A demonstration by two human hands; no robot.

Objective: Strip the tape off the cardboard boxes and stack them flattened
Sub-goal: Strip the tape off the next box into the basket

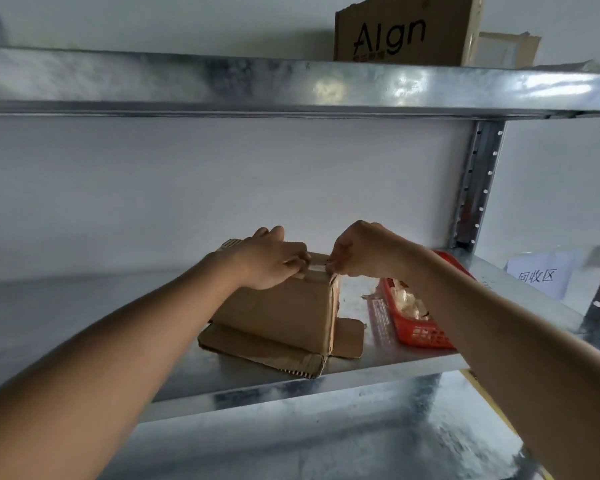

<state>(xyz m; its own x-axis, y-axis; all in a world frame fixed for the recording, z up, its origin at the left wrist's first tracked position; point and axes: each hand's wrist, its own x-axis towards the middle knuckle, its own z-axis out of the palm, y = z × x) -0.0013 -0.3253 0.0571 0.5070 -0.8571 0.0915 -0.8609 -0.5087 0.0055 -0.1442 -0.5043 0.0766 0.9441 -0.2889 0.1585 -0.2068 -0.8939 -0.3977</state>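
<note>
A small brown cardboard box (281,313) stands on the middle metal shelf (378,365) with its bottom flaps splayed flat beneath it. A strip of clear tape (315,269) runs across its top edge. My left hand (267,261) lies over the top of the box, fingers bent over the far edge and thumb by the tape. My right hand (357,252) pinches the tape's end at the box's top right corner.
A red plastic basket (418,332) with crumpled tape in it sits right of the box. A paper label (539,277) lies at the shelf's far right. A large printed carton (406,29) stands on the upper shelf (291,86). A steel upright (475,188) rises behind the basket.
</note>
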